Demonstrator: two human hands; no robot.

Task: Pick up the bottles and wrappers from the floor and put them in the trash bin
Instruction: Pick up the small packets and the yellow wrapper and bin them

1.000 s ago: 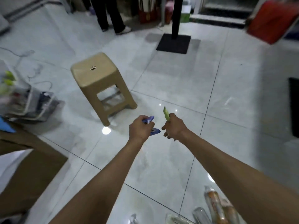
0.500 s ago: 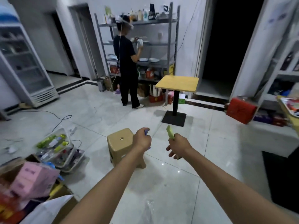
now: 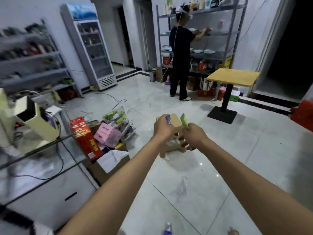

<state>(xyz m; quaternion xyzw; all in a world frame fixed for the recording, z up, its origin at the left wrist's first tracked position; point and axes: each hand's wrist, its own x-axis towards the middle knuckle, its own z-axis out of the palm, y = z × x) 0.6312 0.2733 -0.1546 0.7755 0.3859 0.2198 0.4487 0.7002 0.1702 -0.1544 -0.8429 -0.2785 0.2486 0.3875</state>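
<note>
My left hand (image 3: 163, 128) is held out at chest height, closed on a blue wrapper (image 3: 168, 119) that pokes out above the fist. My right hand (image 3: 193, 137) beside it grips a green wrapper (image 3: 184, 123) standing up between thumb and fingers. The two hands are a short gap apart. A clear bottle with a blue label (image 3: 168, 229) lies on the floor at the bottom edge, and another bottle's tip (image 3: 233, 232) shows to its right. No trash bin shows in the view.
A tan plastic stool (image 3: 176, 122) stands just beyond my hands. Cardboard boxes (image 3: 108, 134) and a red box (image 3: 84, 136) crowd the left floor beside a white counter (image 3: 50, 192). A person in black (image 3: 180, 61) stands at metal shelves. A yellow-topped table (image 3: 232, 77) stands right.
My head has lifted from the floor to the room and turned left. Both hands kept their wrappers and stayed raised together. The bottles have slipped to the bottom edge.
</note>
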